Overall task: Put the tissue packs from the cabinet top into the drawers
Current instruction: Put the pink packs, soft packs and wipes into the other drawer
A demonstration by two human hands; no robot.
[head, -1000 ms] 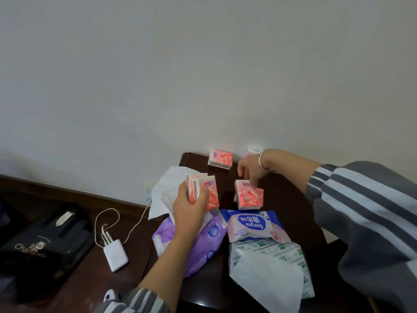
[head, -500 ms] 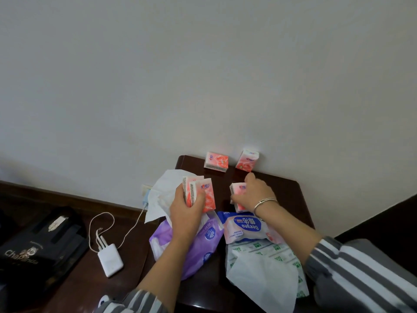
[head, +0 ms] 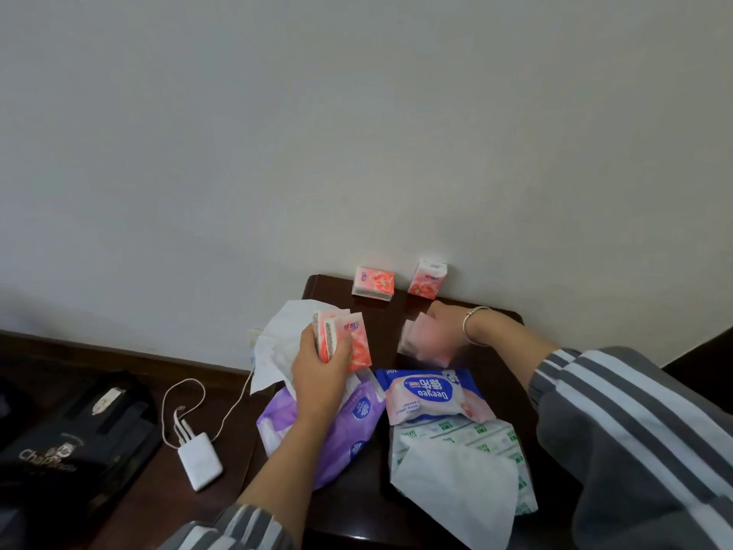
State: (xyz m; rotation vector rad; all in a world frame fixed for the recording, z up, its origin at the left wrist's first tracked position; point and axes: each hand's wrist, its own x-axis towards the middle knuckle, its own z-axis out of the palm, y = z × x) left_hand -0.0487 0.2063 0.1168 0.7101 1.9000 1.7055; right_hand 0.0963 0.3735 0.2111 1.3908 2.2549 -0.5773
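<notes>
My right hand [head: 446, 325] has just lifted the pink pack [head: 420, 345] off the middle of the cabinet top [head: 386, 317], where it lay a moment ago. It holds the pack, but both are blurred, so I cannot tell how my fingers lie. My left hand [head: 321, 367] grips a small stack [head: 343, 343] above the left edge. Two packs [head: 373, 283] wait at the back edge, and the purple pack [head: 349, 434] and blue pack [head: 432, 394] lie nearer the front. No drawer shows, so I judge I am gathering.
</notes>
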